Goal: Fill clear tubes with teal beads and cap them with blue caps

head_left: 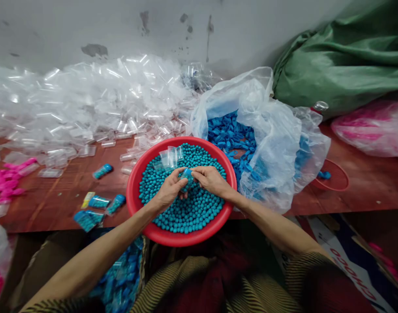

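Observation:
Over the basin, my left hand is closed around a small clear plastic tube filled with turquoise balls. The fingers of my right hand pinch the blue cap at the tube's upper end; the fingertips partly hide it, and I cannot tell how firmly it sits. Beneath both hands is a red basin holding a layer of turquoise balls. A few clear tubes without caps lie on the balls, just beyond my left hand.
Clear tubes are heaped along the wall. Right of the basin, a plastic bag spills blue caps. Several filled tubes lie left, near pink pieces. A box below holds more filled tubes. A green sack stands back right.

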### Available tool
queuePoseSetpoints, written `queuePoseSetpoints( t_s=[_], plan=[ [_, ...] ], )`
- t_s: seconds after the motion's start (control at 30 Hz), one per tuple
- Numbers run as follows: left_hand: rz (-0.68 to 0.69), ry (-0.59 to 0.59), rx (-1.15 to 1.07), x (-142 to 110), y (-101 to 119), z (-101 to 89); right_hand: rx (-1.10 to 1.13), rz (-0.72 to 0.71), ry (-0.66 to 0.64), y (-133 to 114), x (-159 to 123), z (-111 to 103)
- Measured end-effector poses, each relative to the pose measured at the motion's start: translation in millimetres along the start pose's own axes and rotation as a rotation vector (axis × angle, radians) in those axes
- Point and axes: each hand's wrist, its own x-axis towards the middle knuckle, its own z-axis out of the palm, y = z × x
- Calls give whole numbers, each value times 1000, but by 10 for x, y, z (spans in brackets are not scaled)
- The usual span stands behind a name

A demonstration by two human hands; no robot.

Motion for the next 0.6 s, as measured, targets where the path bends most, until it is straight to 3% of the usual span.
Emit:
queuePoseSetpoints(
  t_s=[0.2,0.33,0.47,0.6],
  plan=[
    [72,45,35,-70,45,44,32,-70,-2,-27,-68,-4],
    [76,24,39,-86,49,3,78,-33,26,22,-62,22],
    [25,-13,-29,-132,54,-46,-112,-135,132,-10,-79,33],
    [-36,-84,-148,-177,51,-89,-242,-254,59,-98,-151,16]
  ],
)
